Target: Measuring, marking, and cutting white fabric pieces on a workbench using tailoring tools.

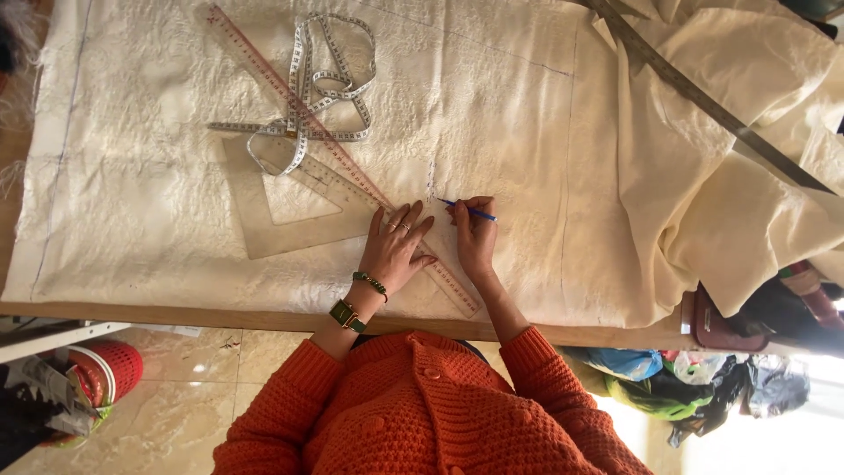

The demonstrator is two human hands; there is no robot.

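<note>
Cream patterned fabric point(492, 105) is spread over a wooden table point(176, 315). My left hand point(397, 249) lies flat with fingers spread on a clear triangular set square point(290, 198), pinning it to the cloth. A long clear ruler with red markings point(264, 75) runs diagonally under that hand. My right hand point(476, 239) grips a blue pen point(469, 209) with its tip on the fabric next to a short dotted line. A green watch and bead bracelet are on my left wrist. My sleeves are orange knit.
A white measuring tape point(321, 84) lies coiled over the ruler at the upper middle. A long metal straightedge point(703, 101) lies across bunched fabric at the upper right. A red basket point(110, 369) sits on the tiled floor at left; bags lie at the lower right.
</note>
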